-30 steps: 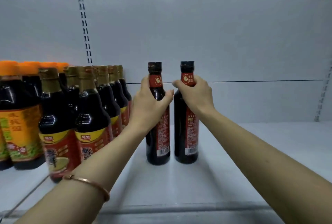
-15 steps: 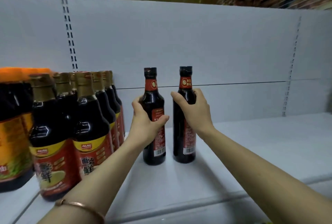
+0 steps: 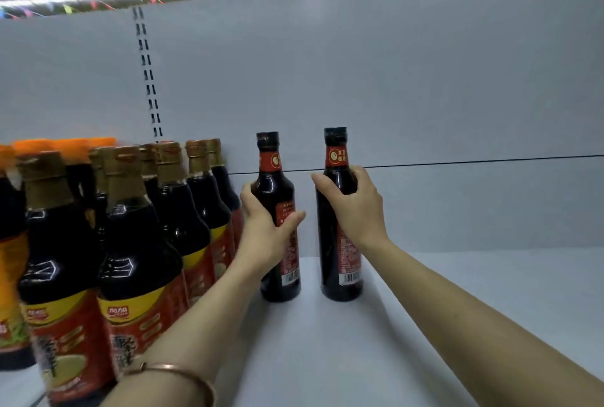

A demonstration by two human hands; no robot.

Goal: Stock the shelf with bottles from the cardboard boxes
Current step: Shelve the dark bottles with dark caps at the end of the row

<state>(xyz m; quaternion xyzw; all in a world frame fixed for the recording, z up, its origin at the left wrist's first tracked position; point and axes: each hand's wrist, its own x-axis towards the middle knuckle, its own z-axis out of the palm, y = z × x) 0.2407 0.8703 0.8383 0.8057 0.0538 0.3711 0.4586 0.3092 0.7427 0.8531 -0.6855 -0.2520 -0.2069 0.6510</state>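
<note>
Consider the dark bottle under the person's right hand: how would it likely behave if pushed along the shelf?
The right-hand bottle is tall, narrow-based and upright, so a high push would probably tip it. It looks full of dark liquid, so likely heavy. The right hand holds its shoulder; a lower grip seems steadier on the smooth shelf.

2 dark glass bottles stand upright, near each other but apart, on a white shelf [image 3: 425,325]. The left bottle [image 3: 277,197] and the right bottle [image 3: 330,243] each carry a black cap, a red neck band and a red barcoded label, backs facing the camera.
</note>
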